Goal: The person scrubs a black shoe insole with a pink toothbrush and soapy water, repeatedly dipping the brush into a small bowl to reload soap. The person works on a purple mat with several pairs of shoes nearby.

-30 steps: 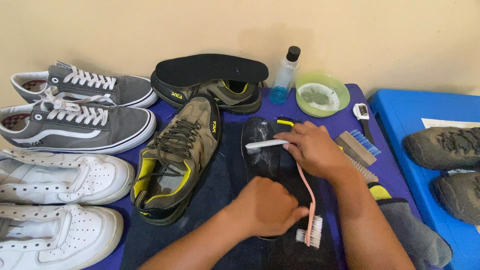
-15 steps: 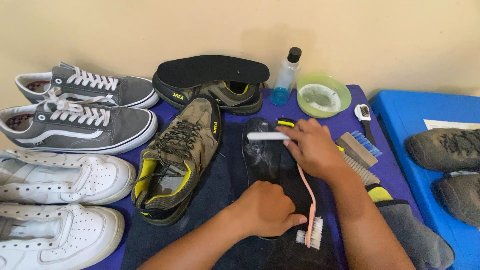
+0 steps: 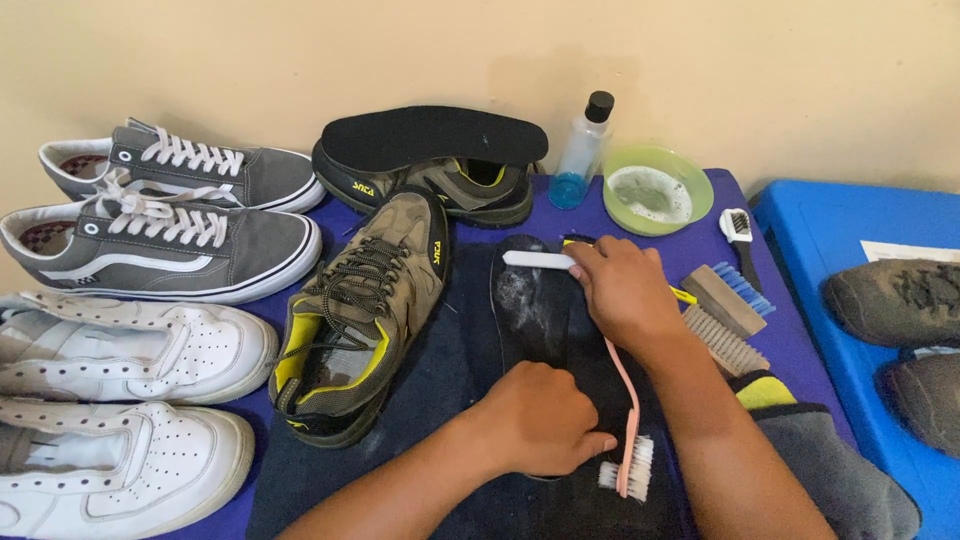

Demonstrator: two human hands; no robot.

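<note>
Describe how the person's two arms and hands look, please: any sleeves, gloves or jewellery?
Both forearms are bare as far as the picture shows, with no sleeves in view. The left hand and the right hand wear no gloves. No rings, watch or bracelets show.

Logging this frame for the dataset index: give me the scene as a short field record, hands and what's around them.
left hand: pressing down on the near end of the black insole
right hand: gripping a white brush, its head at the far end of the insole
insole state: whitish suds on its far half; lies flat on a dark towel
beside right hand: pink long-handled brush; wooden brushes
left of insole: olive hiking shoe, grey sneakers, white sneakers
far edge: green bowl with foamy water, clear bottle, second insole atop another olive shoe
</note>
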